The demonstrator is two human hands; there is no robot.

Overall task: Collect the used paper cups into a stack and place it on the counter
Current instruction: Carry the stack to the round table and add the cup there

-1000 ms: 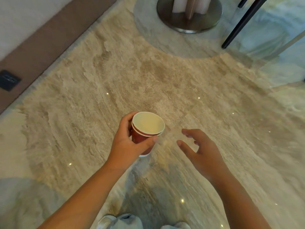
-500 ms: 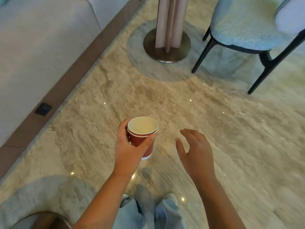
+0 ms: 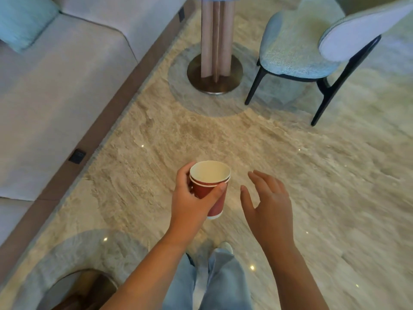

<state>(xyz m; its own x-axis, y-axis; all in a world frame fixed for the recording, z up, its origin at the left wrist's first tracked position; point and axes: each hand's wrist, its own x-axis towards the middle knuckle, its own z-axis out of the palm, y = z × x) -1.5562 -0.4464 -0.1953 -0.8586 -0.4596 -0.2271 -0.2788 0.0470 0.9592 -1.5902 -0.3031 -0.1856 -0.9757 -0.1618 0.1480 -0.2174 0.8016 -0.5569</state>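
Head: left hand (image 3: 190, 204) fingers (image 3: 183, 175) curl round red cup stack (image 3: 207, 190), empty inside; right hand (image 3: 271, 211) fingers spread

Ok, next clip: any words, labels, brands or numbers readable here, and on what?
None can be read.
On the stack of red paper cups held in the left hand: no legible print on the part of the wall that shows.
On the dark socket plate: any marking is too small to read.
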